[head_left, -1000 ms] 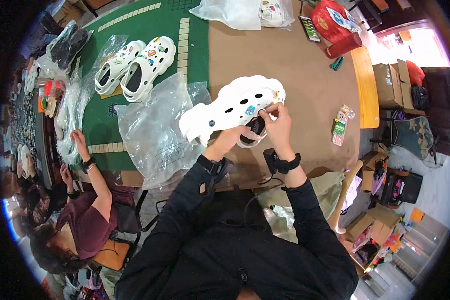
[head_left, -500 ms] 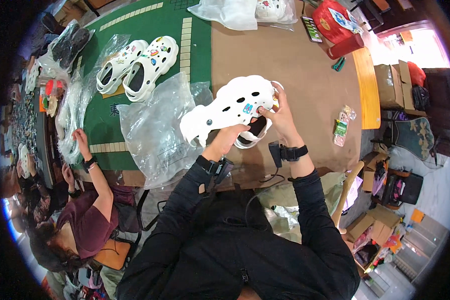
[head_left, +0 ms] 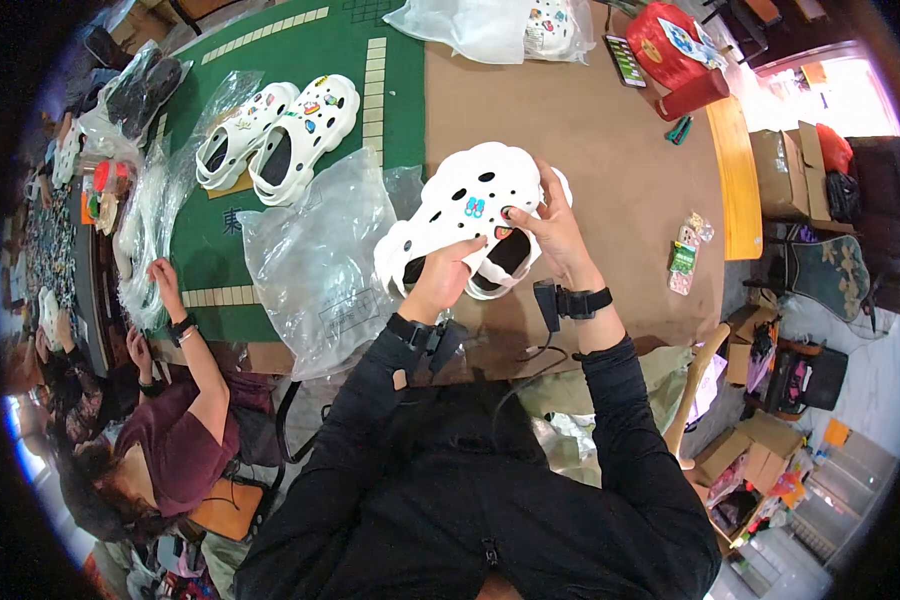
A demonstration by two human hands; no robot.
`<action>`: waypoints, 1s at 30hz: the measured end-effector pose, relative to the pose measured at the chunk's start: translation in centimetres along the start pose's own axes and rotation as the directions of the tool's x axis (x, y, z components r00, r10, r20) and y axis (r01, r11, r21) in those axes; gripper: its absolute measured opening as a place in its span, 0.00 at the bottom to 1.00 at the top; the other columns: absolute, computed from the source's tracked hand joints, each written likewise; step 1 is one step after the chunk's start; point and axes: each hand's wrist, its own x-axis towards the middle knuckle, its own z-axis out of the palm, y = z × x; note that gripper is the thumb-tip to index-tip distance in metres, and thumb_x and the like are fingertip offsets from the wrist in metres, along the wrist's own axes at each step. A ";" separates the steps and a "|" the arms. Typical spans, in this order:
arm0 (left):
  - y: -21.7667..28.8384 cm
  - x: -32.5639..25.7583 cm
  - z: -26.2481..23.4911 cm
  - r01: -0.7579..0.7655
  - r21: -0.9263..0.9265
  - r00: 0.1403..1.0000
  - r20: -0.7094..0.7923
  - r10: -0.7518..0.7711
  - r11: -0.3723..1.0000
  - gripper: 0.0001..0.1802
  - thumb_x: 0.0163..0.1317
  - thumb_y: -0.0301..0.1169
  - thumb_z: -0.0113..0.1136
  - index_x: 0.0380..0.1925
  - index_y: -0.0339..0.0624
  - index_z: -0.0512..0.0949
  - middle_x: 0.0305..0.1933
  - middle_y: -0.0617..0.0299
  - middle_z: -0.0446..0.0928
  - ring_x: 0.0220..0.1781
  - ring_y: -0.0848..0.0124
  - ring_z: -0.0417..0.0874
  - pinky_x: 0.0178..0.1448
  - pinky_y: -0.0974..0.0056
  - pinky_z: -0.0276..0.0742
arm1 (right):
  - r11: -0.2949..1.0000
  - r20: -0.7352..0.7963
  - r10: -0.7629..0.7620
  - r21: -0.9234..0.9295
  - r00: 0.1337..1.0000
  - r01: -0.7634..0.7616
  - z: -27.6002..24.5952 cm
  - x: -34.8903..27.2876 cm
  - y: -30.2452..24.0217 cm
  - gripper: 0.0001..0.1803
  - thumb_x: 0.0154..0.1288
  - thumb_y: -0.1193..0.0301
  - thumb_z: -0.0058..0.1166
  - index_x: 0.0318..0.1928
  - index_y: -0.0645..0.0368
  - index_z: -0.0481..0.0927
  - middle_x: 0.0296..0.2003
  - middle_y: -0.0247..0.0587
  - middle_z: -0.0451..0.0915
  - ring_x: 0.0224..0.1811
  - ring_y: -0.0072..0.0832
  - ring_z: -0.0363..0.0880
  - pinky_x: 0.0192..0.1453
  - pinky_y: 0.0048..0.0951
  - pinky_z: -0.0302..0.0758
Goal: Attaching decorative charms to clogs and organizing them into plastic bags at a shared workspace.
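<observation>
I hold a white clog (head_left: 460, 205) with round holes and small coloured charms above the brown table (head_left: 610, 150). My left hand (head_left: 448, 282) grips the clog's heel end from below. My right hand (head_left: 550, 225) has its fingers on the top of the clog, pressing at a small charm near the holes. A second white clog (head_left: 500, 268) lies partly hidden under the first. A clear plastic bag (head_left: 320, 260) lies just left of my left hand.
A pair of decorated white clogs (head_left: 275, 130) rests on the green mat (head_left: 300, 60). Small charm packets (head_left: 685, 255) lie to the right. A red bag (head_left: 670, 50) and a bagged clog (head_left: 510, 25) sit at the far edge. A person in maroon (head_left: 170, 440) works at the left.
The clog has tilted slightly, and my right hand has shifted along its top. The person at the left keeps handling plastic bags.
</observation>
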 end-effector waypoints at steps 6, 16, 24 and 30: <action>0.1 -0.5 0.2 -0.040 -0.023 0.999 -0.020 0.039 0.999 0.24 0.55 0.16 0.49 0.54 0.33 0.64 0.55 0.55 0.70 0.56 0.64 0.71 0.60 0.61 0.66 | 0.981 -0.010 -0.151 -0.122 0.989 0.149 0.5 -0.5 0.0 0.48 0.44 0.73 0.67 0.64 0.57 0.53 0.61 0.45 0.58 0.64 0.37 0.56 0.65 0.36 0.57; 0.2 -0.9 0.3 -0.080 -0.002 0.997 0.024 0.080 0.997 0.25 0.53 0.16 0.47 0.54 0.32 0.63 0.53 0.51 0.70 0.55 0.59 0.73 0.59 0.57 0.69 | 0.280 0.139 -0.794 -0.780 0.592 0.559 2.1 -2.8 0.8 0.10 0.42 0.79 0.65 0.28 0.56 0.78 0.52 0.43 0.68 0.59 0.45 0.61 0.58 0.42 0.63; 0.8 -1.8 1.0 -0.145 0.101 0.989 0.056 0.140 0.984 0.25 0.53 0.13 0.48 0.54 0.34 0.64 0.54 0.54 0.70 0.55 0.62 0.72 0.60 0.58 0.68 | 0.149 0.155 -0.884 -0.800 0.441 0.581 2.2 -4.6 0.7 0.08 0.41 0.77 0.64 0.23 0.56 0.77 0.43 0.39 0.72 0.49 0.39 0.66 0.56 0.44 0.60; 1.8 -2.3 2.1 -0.154 0.153 0.985 0.101 0.140 0.976 0.25 0.51 0.15 0.56 0.51 0.35 0.67 0.51 0.57 0.72 0.53 0.66 0.74 0.56 0.62 0.70 | 0.196 0.087 -0.866 -0.847 0.493 0.494 2.8 -5.5 -0.4 0.12 0.40 0.78 0.66 0.28 0.54 0.79 0.40 0.37 0.68 0.44 0.34 0.65 0.46 0.34 0.66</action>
